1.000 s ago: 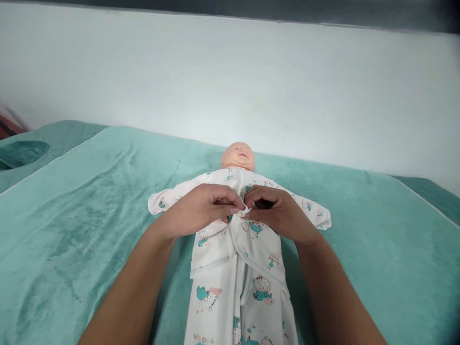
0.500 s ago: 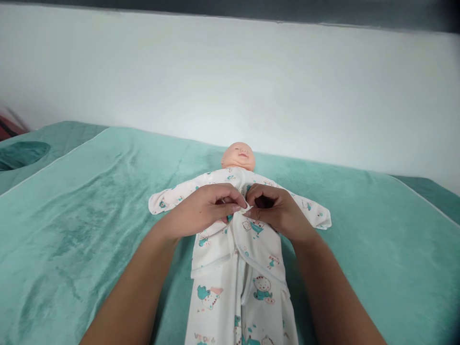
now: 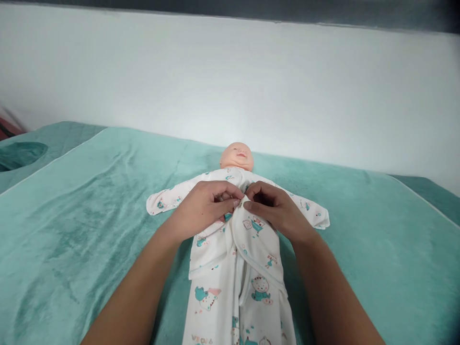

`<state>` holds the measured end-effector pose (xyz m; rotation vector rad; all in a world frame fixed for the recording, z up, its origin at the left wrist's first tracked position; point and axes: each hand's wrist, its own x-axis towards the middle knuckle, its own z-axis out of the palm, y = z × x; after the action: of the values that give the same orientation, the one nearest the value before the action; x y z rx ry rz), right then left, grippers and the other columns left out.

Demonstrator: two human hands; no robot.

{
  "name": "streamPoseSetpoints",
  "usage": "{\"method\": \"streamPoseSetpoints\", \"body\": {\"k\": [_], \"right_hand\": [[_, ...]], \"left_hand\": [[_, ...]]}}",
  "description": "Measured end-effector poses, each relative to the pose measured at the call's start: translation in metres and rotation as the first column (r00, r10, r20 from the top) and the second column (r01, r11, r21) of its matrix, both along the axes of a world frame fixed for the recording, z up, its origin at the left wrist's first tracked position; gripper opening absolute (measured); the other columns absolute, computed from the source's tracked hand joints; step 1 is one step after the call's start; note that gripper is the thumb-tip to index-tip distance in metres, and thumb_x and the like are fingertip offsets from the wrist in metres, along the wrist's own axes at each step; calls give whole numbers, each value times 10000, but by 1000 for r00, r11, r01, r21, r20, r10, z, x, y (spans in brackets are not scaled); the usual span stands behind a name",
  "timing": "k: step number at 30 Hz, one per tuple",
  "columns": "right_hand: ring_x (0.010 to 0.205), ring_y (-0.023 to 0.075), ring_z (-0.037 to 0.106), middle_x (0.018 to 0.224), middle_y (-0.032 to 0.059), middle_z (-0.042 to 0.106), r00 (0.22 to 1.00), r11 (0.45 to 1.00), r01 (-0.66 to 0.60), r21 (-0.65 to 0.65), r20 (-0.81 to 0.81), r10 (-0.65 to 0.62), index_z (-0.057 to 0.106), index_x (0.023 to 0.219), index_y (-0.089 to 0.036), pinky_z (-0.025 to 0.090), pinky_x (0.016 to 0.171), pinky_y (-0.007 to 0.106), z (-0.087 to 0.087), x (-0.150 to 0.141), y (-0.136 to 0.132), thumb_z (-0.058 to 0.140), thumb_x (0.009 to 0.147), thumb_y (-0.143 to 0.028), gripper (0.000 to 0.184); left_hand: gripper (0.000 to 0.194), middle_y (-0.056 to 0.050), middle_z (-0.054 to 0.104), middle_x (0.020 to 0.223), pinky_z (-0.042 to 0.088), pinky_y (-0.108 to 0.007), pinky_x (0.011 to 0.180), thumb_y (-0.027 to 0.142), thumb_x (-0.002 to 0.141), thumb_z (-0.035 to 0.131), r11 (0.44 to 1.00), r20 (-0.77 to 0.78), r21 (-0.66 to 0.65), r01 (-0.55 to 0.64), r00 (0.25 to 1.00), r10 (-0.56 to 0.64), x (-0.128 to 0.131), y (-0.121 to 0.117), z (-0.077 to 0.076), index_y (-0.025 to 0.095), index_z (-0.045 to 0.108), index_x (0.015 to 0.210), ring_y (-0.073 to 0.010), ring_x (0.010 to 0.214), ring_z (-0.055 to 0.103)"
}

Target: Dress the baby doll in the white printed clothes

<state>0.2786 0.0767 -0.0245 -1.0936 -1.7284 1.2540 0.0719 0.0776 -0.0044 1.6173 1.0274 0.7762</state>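
A baby doll lies on its back, dressed in a white printed jacket with its sleeves spread to both sides. Over its chest, my left hand pinches the jacket's edge between thumb and fingers. My right hand grips the corner of the front flap right beside it, thumb on top. The two sets of fingertips almost meet at a small fastening spot, largely covered by them. White printed pants with a front slit show below the jacket hem.
The doll lies on a soft green blanket with creases on the left. Behind it rises a white wall. A darker green quilted cover shows at the left, and a red item sits at the far left edge.
The flap corner between my fingertips has turned from folded up to lying flatter. My right thumb now presses on top of it. Both hands stay over the chest.
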Motion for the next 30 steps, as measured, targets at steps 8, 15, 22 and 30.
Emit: {"method": "streamPoseSetpoints", "body": {"k": [8, 15, 22, 30], "right_hand": [[592, 89, 379, 654, -50, 429, 1000, 999, 26, 20, -7, -26, 559, 779, -193, 279, 534, 247, -1, -1, 1, 675, 832, -307, 171], [591, 88, 376, 657, -48, 430, 1000, 999, 25, 24, -3, -25, 560, 782, -190, 284, 535, 245, 0, -2, 2, 663, 826, -297, 156], [626, 93, 385, 688, -41, 452, 1000, 999, 24, 47, 11, -25, 580, 801, -187, 290, 560, 244, -3, -2, 3, 652, 833, -285, 126], [630, 99, 367, 696, -38, 440, 996, 997, -33, 77, 90, 26, 566, 837, -197, 298, 571, 253, 5, 1, -1, 620, 875, -366, 182]], "left_hand": [[158, -10, 665, 758, 519, -194, 571, 317, 796, 695, 997, 33, -80, -3, 999, 6, -2, 2, 2, 206, 723, 906, -116, 688, 608], [134, 6, 647, 777, 505, -210, 593, 220, 757, 683, 1000, 34, 0, -10, 999, 10, 0, 1, 2, 208, 681, 890, -110, 690, 585], [185, 29, 608, 793, 464, -183, 578, 105, 723, 647, 998, 153, -45, 47, 987, -40, 0, -2, 0, 201, 604, 876, -76, 667, 532], [168, 55, 541, 718, 493, -186, 537, 87, 759, 615, 989, 262, -92, 113, 961, -85, 1, -2, -1, 196, 557, 873, -67, 600, 525]]}}
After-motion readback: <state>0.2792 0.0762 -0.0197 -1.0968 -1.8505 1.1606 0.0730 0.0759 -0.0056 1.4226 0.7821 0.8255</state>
